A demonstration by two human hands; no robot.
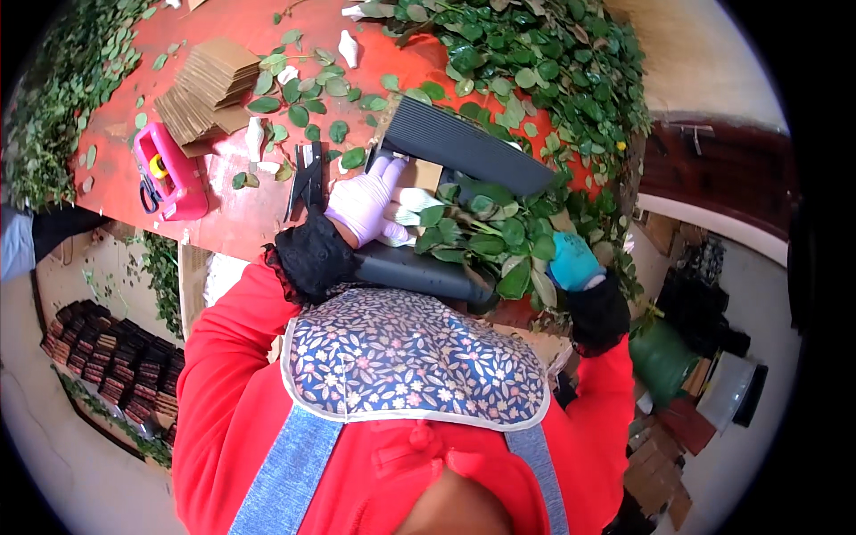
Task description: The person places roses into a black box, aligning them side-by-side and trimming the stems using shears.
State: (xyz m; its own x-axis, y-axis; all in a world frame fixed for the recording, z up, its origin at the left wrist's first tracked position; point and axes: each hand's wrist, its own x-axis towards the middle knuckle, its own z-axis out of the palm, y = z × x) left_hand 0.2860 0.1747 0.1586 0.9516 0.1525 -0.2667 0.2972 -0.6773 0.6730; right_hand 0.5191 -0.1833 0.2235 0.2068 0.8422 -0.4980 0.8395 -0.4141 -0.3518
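Observation:
In a lilac glove, my left hand (pixel 366 201) lies with index and middle fingers stretched out inside a dark grey ridged holder, touching white wrapped flower heads (pixel 406 209). A strip of brown cardboard (pixel 426 176) shows beyond them. My right hand (pixel 569 263), in a teal glove, grips a leafy stem bundle (pixel 508 232) at the right, its fingertips partly hidden by leaves. The holder's ridged upper flap (pixel 464 143) rises behind the bundle, and its rounded lower edge (pixel 419 276) runs below. A black stapler-like tool (pixel 308 178) lies left of my left hand.
The red table (pixel 218 218) carries cardboard pieces (pixel 209 85), a pink tape dispenser (pixel 183 178) with scissors, loose white sleeves (pixel 348 49) and heaps of foliage (pixel 544 53). Dark bundles (pixel 107 366) sit at lower left. A person's sleeve (pixel 18 241) shows at the left edge.

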